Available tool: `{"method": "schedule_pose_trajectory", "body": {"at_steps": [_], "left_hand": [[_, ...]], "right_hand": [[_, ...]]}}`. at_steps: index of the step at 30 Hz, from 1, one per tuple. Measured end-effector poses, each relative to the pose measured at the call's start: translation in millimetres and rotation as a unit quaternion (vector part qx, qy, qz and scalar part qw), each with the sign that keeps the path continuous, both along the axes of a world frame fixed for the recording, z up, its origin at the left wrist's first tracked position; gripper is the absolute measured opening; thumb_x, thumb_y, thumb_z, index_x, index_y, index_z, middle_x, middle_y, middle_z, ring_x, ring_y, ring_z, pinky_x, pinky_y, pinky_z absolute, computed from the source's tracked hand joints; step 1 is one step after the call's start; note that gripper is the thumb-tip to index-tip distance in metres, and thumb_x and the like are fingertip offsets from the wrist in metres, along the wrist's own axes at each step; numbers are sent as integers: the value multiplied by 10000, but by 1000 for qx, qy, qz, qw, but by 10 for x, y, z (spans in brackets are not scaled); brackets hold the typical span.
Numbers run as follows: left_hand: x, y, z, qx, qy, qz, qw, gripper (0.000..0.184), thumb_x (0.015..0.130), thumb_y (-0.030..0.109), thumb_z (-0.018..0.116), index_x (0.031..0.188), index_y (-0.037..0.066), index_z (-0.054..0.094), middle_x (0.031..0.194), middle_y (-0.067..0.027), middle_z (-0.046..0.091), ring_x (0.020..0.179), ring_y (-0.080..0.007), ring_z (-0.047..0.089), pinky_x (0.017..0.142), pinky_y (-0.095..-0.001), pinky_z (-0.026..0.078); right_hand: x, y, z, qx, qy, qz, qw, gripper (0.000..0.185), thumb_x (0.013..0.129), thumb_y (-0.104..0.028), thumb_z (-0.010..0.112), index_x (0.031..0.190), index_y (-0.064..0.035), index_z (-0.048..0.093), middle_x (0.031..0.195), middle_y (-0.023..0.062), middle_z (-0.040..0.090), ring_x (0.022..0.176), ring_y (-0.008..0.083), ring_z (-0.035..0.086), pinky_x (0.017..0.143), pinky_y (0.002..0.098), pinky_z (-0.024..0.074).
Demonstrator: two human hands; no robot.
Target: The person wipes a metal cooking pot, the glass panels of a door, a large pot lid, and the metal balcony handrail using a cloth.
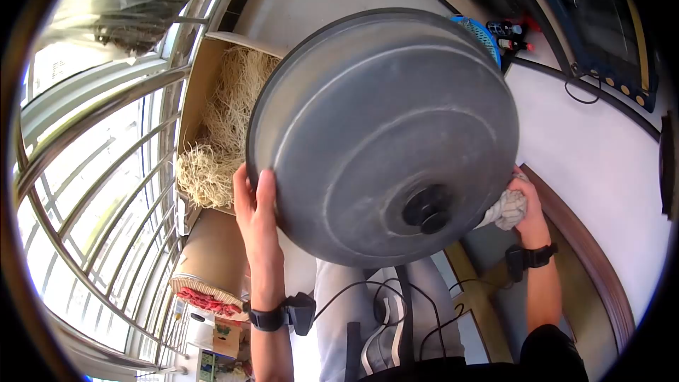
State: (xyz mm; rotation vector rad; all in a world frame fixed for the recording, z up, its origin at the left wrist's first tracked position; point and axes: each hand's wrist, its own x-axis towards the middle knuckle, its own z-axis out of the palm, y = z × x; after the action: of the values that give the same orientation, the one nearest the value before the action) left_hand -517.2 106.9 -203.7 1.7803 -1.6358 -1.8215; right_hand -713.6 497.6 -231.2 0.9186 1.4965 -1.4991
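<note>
A large grey domed pot lid [396, 127] with a black knob [427, 209] is held up in front of me, tilted with its outer face toward me. My left hand [256, 209] grips its left rim, thumb lying on the outer face and the other fingers partly behind the edge. At the lower right rim, my right hand [527, 205] is closed around a bunched pale cloth [508, 210] pressed against the lid. Part of the right fingers is hidden by the cloth and rim.
On the left, a cardboard box [191, 102] holds dry noodles [237, 102] beside window bars [106, 106]. A cardboard drum [209, 251] stands below it. Behind the lid are a blue basket [484, 37] and bottles [511, 44]; a white surface [587, 134] lies right.
</note>
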Motion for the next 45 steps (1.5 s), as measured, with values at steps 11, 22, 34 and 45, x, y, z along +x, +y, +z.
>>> {"method": "schedule_pose_trajectory", "body": {"at_steps": [11, 22, 34, 45], "left_hand": [[-2050, -569, -582, -3, -18, -210, 978, 922, 768, 676, 696, 1268, -88, 565, 1211, -244, 641, 1119, -282, 639, 961, -359, 485], [-3129, -1082, -1228, 95, 70, -334, 935, 690, 929, 596, 587, 1293, 10, 602, 1109, -139, 687, 920, -198, 675, 786, -312, 550], [-3052, -1615, -1750, 52, 102, -429, 896, 635, 1022, 256, 493, 1579, 113, 224, 1562, -89, 318, 1343, -241, 392, 1119, -366, 314], [-3141, -2610, -2740, 156, -105, -274, 943, 960, 837, 703, 508, 1420, -56, 432, 1387, -226, 492, 1258, -308, 489, 1095, -416, 344]], "right_hand": [[-545, 226, -230, 8, 39, -103, 994, 241, 837, -116, 528, 1033, -41, 647, 1038, 58, 686, 967, 225, 652, 885, 354, 520], [-767, -151, -651, -15, 5, -141, 990, 209, 880, -145, 529, 1043, -82, 645, 940, 11, 639, 841, 157, 613, 749, 282, 492], [-937, -1089, -1194, -28, -56, -118, 991, 239, 875, -162, 542, 1065, -57, 640, 940, 48, 657, 852, 190, 638, 761, 321, 522], [-1313, -1618, -1864, -76, -124, -121, 982, 139, 834, -188, 628, 722, -111, 603, 699, 6, 593, 625, 158, 593, 573, 312, 502]]}}
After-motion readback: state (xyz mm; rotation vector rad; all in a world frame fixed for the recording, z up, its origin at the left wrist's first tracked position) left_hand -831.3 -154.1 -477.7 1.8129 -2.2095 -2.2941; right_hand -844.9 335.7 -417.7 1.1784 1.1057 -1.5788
